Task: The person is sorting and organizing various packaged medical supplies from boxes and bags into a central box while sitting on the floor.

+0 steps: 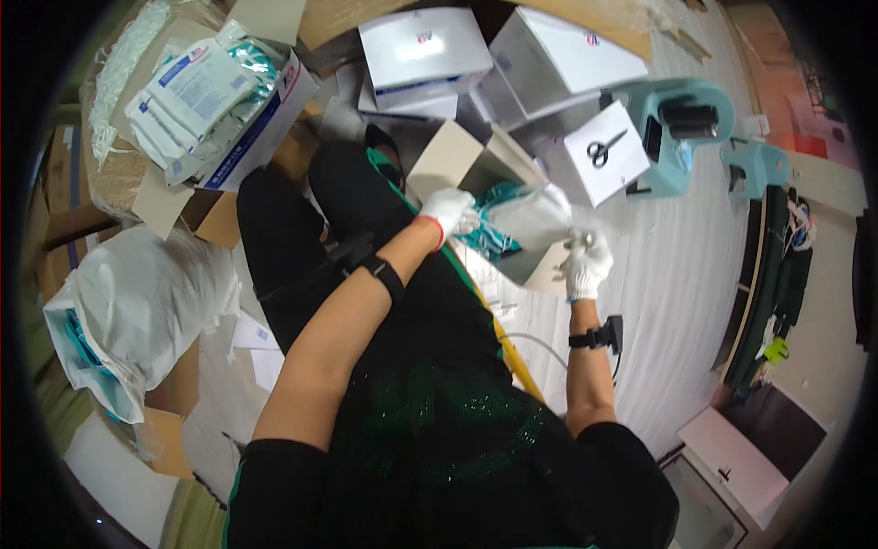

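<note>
over the lap: a clear plastic packet point(530, 218) with teal contents sits at the mouth of an open cardboard box point(512, 265).
left hand point(450, 212): gloved fingers pinch the packet's left end, steadying it.
right hand point(585, 263): gloved fingers clenched on its right corner.
nearby: scissors point(604, 148) rest on a white box.

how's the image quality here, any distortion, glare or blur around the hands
Head view: strong fisheye bending, with a black vignette around the rim; even lighting; the white boxes are slightly washed out; the left hand, right hand and the clear bag they hold look a little soft.
</note>
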Demonstrator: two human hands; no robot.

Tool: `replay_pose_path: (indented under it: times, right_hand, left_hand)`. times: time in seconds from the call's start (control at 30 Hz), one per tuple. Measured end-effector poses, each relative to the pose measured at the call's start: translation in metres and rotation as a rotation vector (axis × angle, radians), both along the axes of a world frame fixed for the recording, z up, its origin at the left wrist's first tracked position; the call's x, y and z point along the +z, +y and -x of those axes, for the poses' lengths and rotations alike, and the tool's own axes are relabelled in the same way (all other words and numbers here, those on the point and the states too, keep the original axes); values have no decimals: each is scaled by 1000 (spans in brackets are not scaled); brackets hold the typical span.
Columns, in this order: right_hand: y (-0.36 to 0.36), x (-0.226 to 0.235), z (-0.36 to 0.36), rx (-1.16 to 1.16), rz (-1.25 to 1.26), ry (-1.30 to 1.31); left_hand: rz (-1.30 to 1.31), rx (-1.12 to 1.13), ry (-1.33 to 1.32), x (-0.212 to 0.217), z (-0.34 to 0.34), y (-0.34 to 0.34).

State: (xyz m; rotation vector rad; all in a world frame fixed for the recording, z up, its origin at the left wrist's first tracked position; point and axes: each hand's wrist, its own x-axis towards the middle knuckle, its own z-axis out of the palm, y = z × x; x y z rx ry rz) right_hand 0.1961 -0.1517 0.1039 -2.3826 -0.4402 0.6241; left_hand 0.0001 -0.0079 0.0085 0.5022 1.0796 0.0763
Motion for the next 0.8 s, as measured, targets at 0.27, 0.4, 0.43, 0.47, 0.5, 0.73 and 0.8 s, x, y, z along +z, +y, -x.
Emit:
replay_pose_path:
  times: [0.27,0.4,0.43,0.47,0.5,0.73,0.8]
  right_hand:
    - [-35,-26,-34,-204,-566,376]
    - [-41,-28,-29,-172,-690,549]
    - [-44,-32,-30,-192,-721,602]
    - [-46,-36,-32,-213,-752,656]
    - [-48,-36,-33,-215,-747,655]
    - [-50,-36,-36,-185,-778,729]
    - [-55,-39,-41,-168,-775,710]
  left_hand:
    - [-623,-103,-62,-2,-16,-15]
    - [-642,-34,-104,7,-33,-28]
    - [-651,-53,-33,8,-37,-30]
    - [-647,-12,20,7,-41,-32]
    - [-642,-13,20,10,-41,-32]
    - [-665,-75,22,18,-36,-21]
    - [-686,-2,-43,29,-39,-19]
